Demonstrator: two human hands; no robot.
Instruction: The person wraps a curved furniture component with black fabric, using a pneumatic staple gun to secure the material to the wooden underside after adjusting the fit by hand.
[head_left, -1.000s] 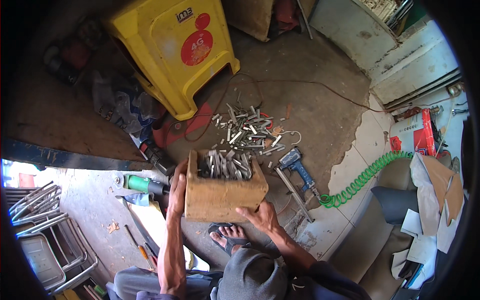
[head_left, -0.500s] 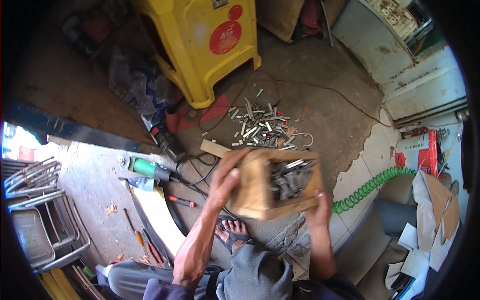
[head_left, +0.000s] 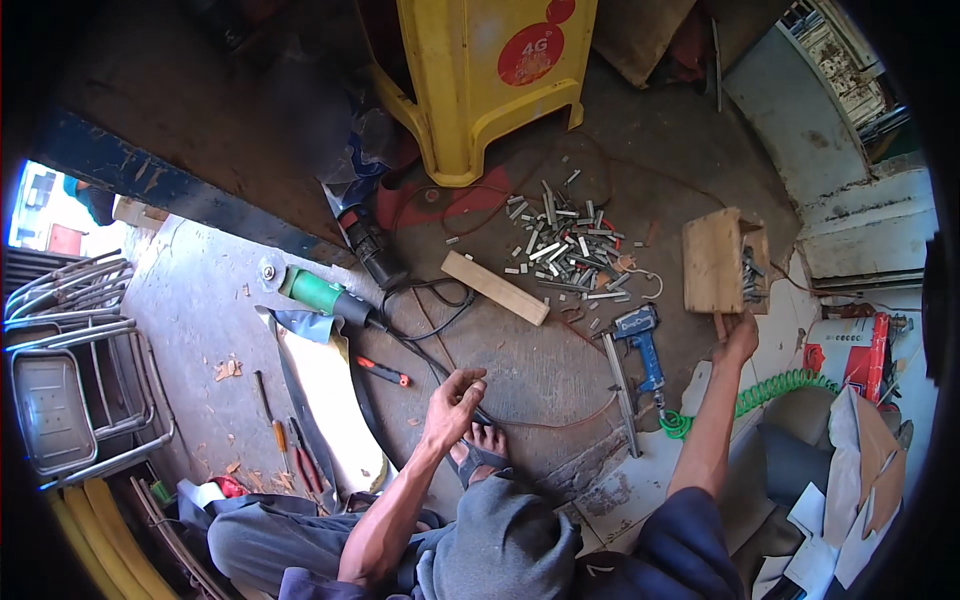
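Off to the right, my right hand (head_left: 737,338) grips the lower edge of a small wooden box (head_left: 712,265). The box is tipped on its side, and grey metal strips (head_left: 750,270) show in its open face. My left hand (head_left: 455,405) hangs above the floor near my foot, fingers loosely bent and apart, with nothing visible in them. Ahead, a heap of metal staple strips (head_left: 565,245) lies scattered on the concrete. Between the heap and my right arm rests a blue pneumatic stapler (head_left: 640,345), joined to a green coiled air hose (head_left: 785,385).
A wooden block (head_left: 497,287) lies before the heap. Leftward are a green angle grinder (head_left: 320,292), a red-and-black cutter (head_left: 383,372), pliers (head_left: 303,460) and a screwdriver (head_left: 278,440). A yellow plastic stool (head_left: 490,90) stands ahead. Metal chair frames (head_left: 85,390) stack at far left.
My left hand has let go of the wooden box and drawn back. My right hand has carried the box to the right, uncovering the stapler and the whole wooden block.
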